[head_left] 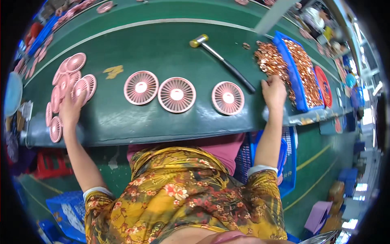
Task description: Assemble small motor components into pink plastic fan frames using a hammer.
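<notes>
At the left of the green table, my left hand (71, 110) has its fingers and thumb closed at the edge of a pink slotted disc (80, 88). That disc lies among a cluster of overlapping pink discs (76, 62). My right hand (275, 93) is closed, fingertips at the near edge of a heap of small shiny copper-coloured pieces (270, 57); whatever is between the fingers is hidden. Between my hands lie three more discs: one pink disc (141, 87), another pink disc (176, 94) almost touching it, and a third pink disc (228, 98) apart to the right.
A hammer (222, 62) with a dark handle and yellowish head lies beyond the right-hand disc. Beside the heap stands a blue tray (293, 75) of copper-coloured pieces, with a red round container (323, 86) behind it. Yellowish scraps (113, 72) lie near the cluster. Blue crates (289, 162) stand below the table.
</notes>
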The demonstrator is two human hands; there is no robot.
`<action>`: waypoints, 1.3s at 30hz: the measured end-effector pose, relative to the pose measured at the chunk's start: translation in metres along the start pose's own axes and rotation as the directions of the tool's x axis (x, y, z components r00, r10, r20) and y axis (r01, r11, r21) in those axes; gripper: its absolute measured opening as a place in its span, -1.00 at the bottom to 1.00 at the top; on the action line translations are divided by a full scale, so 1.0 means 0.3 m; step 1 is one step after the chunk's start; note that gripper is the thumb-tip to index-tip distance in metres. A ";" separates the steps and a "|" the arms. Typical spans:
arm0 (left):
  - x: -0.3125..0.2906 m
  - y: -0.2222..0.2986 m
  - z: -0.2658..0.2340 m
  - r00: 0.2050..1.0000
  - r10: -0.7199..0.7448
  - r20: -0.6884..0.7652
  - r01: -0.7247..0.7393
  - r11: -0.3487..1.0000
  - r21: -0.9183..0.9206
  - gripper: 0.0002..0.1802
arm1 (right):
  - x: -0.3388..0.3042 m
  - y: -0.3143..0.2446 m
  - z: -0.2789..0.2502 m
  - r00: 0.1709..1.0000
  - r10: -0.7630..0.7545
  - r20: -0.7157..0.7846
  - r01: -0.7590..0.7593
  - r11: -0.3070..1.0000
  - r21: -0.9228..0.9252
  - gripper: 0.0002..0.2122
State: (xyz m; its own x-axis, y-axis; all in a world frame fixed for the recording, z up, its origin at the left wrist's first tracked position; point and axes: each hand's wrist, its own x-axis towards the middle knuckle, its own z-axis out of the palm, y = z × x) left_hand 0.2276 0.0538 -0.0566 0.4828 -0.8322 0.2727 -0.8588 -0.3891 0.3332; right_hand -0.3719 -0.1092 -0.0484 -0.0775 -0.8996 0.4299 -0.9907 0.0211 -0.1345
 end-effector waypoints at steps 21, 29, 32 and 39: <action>-0.240 0.521 -0.003 0.903 -0.013 -0.429 -0.307 0.679 -0.667 -0.81 | -0.225 -0.267 -0.139 0.828 -0.294 -0.477 0.523 0.710 0.471 -0.86; -0.345 0.780 0.114 0.960 0.272 -0.072 -0.147 0.266 -0.953 -0.75 | -0.355 -0.513 -0.184 0.694 -0.474 -0.542 0.716 0.374 0.590 -0.78; -0.375 0.808 0.082 0.951 0.309 0.016 -0.055 0.218 -0.974 -0.73 | -0.355 -0.557 -0.199 0.670 -0.487 -0.560 0.736 0.341 0.585 -0.77; -0.407 0.811 0.093 0.929 0.364 -0.065 -0.215 0.388 -0.896 -0.75 | -0.364 -0.600 -0.182 0.758 -0.532 -0.377 0.630 0.446 0.636 -0.87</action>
State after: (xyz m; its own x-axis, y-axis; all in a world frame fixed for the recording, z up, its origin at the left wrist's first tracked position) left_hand -0.0451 0.0499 -0.0339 0.1469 -0.8892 0.4334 -0.2840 0.3818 0.8795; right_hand -0.1912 0.0091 -0.0223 0.4264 -0.5288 0.7339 -0.4200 -0.8343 -0.3571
